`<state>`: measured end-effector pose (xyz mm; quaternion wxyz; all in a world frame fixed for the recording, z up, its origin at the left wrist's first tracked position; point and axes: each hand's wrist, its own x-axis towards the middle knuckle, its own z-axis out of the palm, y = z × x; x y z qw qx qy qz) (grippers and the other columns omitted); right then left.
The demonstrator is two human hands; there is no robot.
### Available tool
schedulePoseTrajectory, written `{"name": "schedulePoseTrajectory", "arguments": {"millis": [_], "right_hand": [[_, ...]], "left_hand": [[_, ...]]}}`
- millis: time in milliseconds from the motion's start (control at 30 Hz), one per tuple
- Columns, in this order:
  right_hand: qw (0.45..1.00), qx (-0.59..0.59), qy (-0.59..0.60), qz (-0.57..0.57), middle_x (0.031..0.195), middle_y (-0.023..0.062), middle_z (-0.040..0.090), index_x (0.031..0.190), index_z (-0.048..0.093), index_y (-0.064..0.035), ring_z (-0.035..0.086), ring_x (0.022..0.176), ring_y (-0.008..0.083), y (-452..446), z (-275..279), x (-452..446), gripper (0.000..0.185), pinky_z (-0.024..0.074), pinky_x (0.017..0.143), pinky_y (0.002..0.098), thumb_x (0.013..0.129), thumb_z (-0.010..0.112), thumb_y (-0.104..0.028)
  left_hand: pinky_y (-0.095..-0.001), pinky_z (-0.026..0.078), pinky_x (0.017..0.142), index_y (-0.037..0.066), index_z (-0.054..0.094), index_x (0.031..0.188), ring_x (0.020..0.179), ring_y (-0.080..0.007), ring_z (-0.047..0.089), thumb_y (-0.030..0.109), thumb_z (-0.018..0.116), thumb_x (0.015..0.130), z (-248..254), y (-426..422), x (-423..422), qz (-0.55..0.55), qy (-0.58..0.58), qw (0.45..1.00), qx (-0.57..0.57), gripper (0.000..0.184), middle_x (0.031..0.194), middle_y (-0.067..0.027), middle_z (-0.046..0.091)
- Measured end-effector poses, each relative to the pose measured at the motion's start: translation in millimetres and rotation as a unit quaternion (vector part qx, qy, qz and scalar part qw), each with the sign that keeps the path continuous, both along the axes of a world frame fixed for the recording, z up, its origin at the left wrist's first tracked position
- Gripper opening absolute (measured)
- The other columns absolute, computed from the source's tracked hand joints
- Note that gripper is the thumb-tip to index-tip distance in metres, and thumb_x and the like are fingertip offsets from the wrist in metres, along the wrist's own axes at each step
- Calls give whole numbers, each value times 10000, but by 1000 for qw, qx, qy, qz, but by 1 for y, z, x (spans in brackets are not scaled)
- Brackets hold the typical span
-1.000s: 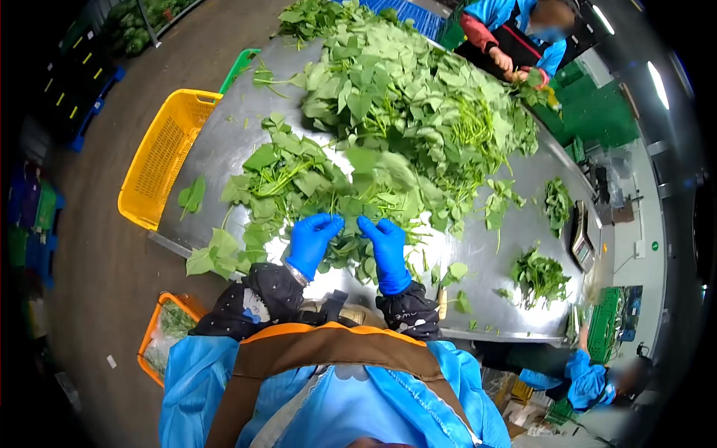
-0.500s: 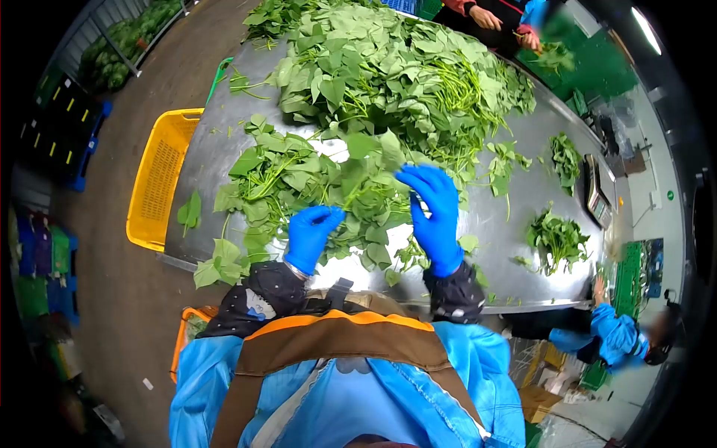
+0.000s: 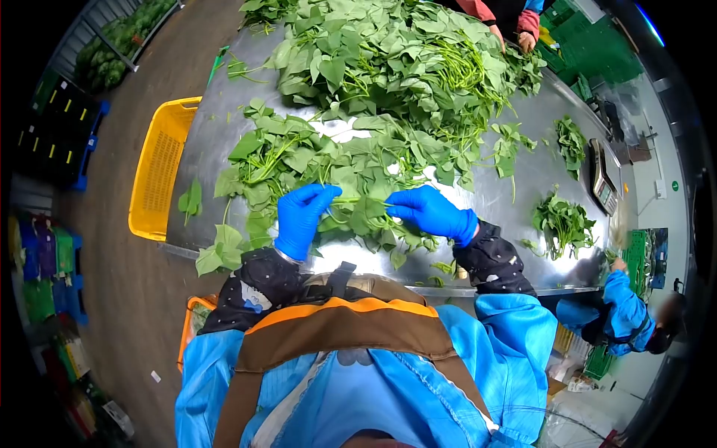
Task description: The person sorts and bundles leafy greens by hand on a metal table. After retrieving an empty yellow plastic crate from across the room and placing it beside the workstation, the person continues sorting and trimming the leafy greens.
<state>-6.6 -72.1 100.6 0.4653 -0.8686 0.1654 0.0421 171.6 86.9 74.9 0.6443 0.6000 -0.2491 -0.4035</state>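
Note:
Both my hands wear blue gloves and are held over a stainless steel table (image 3: 515, 257). My left hand (image 3: 301, 218) is closed in a pinch on the stem end of a leafy green sprig (image 3: 366, 213). My right hand (image 3: 433, 213) pinches at the other side of that sprig, its thumb and forefinger together. Beneath and just beyond the hands lies a loose spread of leafy greens (image 3: 291, 153) with heart-shaped leaves and long green stems. A much larger heap of the same greens (image 3: 373, 67) covers the far part of the table.
Small bunches (image 3: 564, 228) lie at the right, near a scale (image 3: 602, 183). A yellow crate (image 3: 160, 172) stands off the table's left side. A co-worker's hands (image 3: 526, 41) handle greens at the far edge; another person in a blue jacket (image 3: 624, 313) is at the right.
My right hand has come down and turned inward, from open with raised fingers to a pinch on the sprig. My left hand has shifted slightly up and left. The far co-worker's hands have lowered to the greens.

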Motion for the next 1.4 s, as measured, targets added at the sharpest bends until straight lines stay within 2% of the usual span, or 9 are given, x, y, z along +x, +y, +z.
{"name": "schedulePoseTrajectory", "arguments": {"millis": [300,467,567,633,767,867,1000,1167,1400], "right_hand": [[997,-30,62,25,838,127,626,944,621,-49,589,702,253,-12,16,-41,228,455,652,309,834,544,-234],[983,-49,109,-140,740,143,608,922,617,-29,570,630,226,-51,17,-109,187,442,610,304,817,568,-176],[990,-93,67,-79,718,86,609,935,605,10,524,642,129,-50,31,-101,212,441,614,275,832,571,-172],[995,6,66,-79,742,49,620,944,603,18,521,654,103,-50,32,-95,219,439,617,249,842,568,-172],[940,257,136,-180,708,-28,574,916,633,-15,466,612,31,-30,53,-73,188,387,551,190,818,604,-173],[966,241,56,-79,746,7,583,937,615,13,526,666,67,-28,33,-77,253,421,613,207,856,543,-217],[948,287,-7,-140,920,48,589,1052,576,-17,533,789,118,-21,30,-81,299,422,785,247,843,530,-225],[985,66,100,-123,834,49,583,1114,569,-141,528,664,102,-2,43,-65,446,424,589,242,738,660,-363],[971,151,55,-179,617,44,589,818,651,-16,511,579,60,-4,26,-74,193,417,551,223,809,596,-201]], "left_hand": [[-236,419,602,20,627,754,605,-101,521,117,558,791,-46,13,21,98,-200,970,-94,125,683,-35,583],[-278,428,592,12,623,775,573,-145,515,147,594,750,-52,43,68,69,-231,962,125,140,637,-49,564],[-393,440,763,62,637,868,838,-286,565,240,693,664,-2,20,46,-220,-486,770,349,276,891,-129,608],[-427,349,900,113,557,1089,1075,-321,442,316,755,567,28,5,32,-120,-660,721,171,594,1154,-116,495],[-475,165,1021,186,346,1311,1265,-346,205,411,733,546,87,-32,-34,-245,-577,775,-79,886,1364,-91,287],[-362,431,797,118,602,1059,951,-246,553,296,695,663,45,-57,-52,-226,-532,799,-167,444,1026,-86,593],[-282,461,585,74,672,828,655,-195,601,174,687,696,27,-49,-58,-220,-317,917,-95,166,744,-71,636],[-256,452,571,63,674,800,637,-172,595,145,694,698,22,-48,-60,-231,-283,931,-12,133,723,-85,631],[-230,448,606,15,661,824,664,-105,569,112,658,733,10,-20,-26,-263,-91,960,31,132,733,-64,637]]}}
